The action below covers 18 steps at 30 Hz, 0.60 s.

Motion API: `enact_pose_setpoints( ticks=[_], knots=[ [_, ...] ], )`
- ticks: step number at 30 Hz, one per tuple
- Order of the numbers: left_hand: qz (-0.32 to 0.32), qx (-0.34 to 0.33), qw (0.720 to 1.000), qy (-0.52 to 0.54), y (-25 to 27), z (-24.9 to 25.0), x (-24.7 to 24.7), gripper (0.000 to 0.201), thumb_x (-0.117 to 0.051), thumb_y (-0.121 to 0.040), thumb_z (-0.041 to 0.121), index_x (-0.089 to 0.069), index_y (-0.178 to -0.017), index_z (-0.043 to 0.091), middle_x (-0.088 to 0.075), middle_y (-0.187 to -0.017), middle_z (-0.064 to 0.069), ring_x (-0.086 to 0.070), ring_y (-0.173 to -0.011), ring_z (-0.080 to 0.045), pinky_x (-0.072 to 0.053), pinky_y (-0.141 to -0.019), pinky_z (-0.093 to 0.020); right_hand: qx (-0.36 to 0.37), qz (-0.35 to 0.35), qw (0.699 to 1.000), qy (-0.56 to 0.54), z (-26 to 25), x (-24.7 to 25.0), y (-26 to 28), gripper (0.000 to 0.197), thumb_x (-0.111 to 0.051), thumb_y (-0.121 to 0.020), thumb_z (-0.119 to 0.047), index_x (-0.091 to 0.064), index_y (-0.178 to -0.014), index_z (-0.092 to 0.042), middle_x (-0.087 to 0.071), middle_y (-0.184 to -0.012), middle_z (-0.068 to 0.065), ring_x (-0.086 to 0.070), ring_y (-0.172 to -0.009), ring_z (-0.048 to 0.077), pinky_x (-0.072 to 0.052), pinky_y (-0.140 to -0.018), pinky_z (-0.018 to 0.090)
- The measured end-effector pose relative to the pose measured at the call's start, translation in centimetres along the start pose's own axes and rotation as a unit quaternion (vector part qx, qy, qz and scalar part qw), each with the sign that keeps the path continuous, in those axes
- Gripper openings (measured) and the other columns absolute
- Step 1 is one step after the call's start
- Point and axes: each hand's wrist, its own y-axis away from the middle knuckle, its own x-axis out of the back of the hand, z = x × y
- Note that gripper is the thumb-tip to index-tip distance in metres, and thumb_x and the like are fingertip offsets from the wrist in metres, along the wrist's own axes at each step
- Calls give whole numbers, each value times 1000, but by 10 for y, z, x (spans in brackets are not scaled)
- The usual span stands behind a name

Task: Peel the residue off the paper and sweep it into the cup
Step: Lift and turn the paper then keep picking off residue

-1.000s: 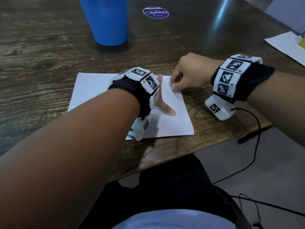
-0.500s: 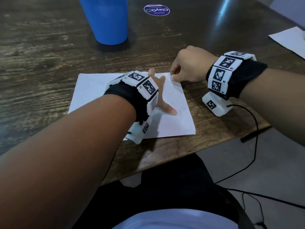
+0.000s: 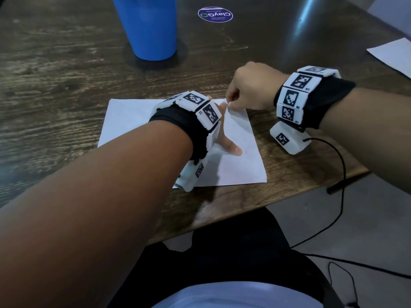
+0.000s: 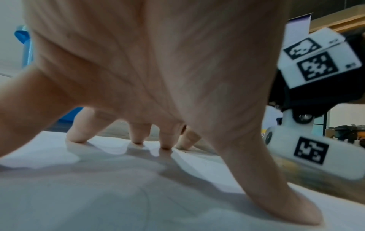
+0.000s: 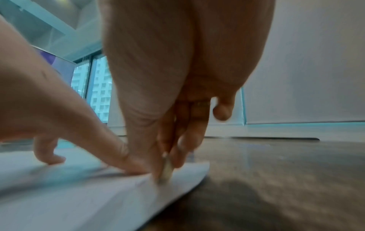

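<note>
A white sheet of paper (image 3: 233,165) lies flat on the dark wooden table, near its front edge. My left hand (image 3: 223,132) is spread over the sheet, fingertips (image 4: 166,145) and thumb (image 4: 292,207) pressing it down. My right hand (image 3: 230,104) is at the paper's far right corner and pinches a small pale bit of residue (image 5: 166,170) between thumb and forefinger, right against the sheet (image 5: 79,195). The blue cup (image 3: 149,27) stands upright beyond the paper, to the far left of both hands.
A round purple sticker (image 3: 215,14) is stuck on the table right of the cup. Another white sheet (image 3: 393,56) lies at the far right. The table's front edge (image 3: 289,196) runs just below the paper; a black cable (image 3: 341,174) hangs past it.
My right hand has slid a little along the paper's right edge toward the far corner, still pinching. The left hand stays pressed on the sheet.
</note>
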Motion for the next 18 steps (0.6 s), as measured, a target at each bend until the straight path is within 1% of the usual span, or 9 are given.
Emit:
enact_pose_setpoints(
  ticks=[2,4,6,8,11,13,15,16,18],
  knots=[
    [-2,6,1000,-5,-3,-2,-1,145,-53,-44,102,2,-160,34,-3,-169,-10,-28,-147,-41,-29,-113,-58,22,-53,998,14,1,5,4,10,-73,-84,-33,-80,-85,-26,-72,-77,-12,-65,-75,14,-57,-73,39],
    [-12,11,1000,-12,-5,-4,-1,153,-47,-33,107,4,-159,36,0,-169,-10,-28,-146,-43,-30,-112,-59,33,-98,994,39,1,10,7,10,-74,-82,-36,-80,-81,-27,-73,-75,-15,-65,-75,12,-57,-74,38],
    [-14,10,1000,-17,-8,-3,-1,159,-41,-24,108,5,-159,37,0,-169,-9,-28,-146,-44,-31,-112,-60,28,-89,994,50,2,10,8,10,-74,-83,-35,-80,-83,-27,-73,-77,-14,-65,-75,12,-58,-75,38],
    [-5,4,1000,-24,-8,-3,-1,163,-36,-17,108,2,-159,37,-2,-169,-8,-31,-145,-44,-31,-111,-61,8,-42,998,41,2,8,5,11,-72,-84,-32,-80,-88,-26,-73,-81,-11,-65,-77,15,-59,-76,41],
    [2,3,1000,-26,-7,-4,-2,163,-35,-16,107,0,-159,36,-3,-169,-8,-30,-145,-44,-30,-112,-60,-11,1,1000,18,2,5,1,14,-70,-85,-28,-80,-94,-25,-74,-86,-8,-66,-81,18,-59,-78,44],
    [-1,5,1000,-26,-7,-4,-2,160,-39,-23,108,2,-159,35,0,-169,-8,-27,-146,-45,-29,-113,-60,0,-8,1000,14,4,3,1,14,-69,-85,-27,-80,-93,-23,-74,-86,-7,-66,-80,18,-59,-78,44],
    [-3,10,1000,-21,-7,-4,-3,153,-45,-35,107,6,-159,34,4,-169,-9,-22,-148,-45,-25,-115,-62,26,-42,999,8,4,5,5,10,-72,-84,-29,-80,-87,-24,-74,-81,-9,-66,-78,15,-58,-77,41],
    [-5,13,1000,-18,-8,-5,-3,151,-47,-37,106,8,-159,35,6,-169,-9,-19,-149,-46,-24,-115,-63,39,-67,997,8,3,7,9,9,-74,-82,-31,-81,-84,-25,-74,-78,-12,-66,-77,13,-57,-76,38],
    [-12,18,1000,-13,-8,-5,-4,152,-47,-37,107,12,-158,36,8,-169,-8,-14,-151,-46,-21,-117,-64,51,-117,992,11,1,9,16,9,-77,-81,-36,-81,-81,-28,-73,-74,-17,-65,-75,8,-55,-74,33]
  ],
)
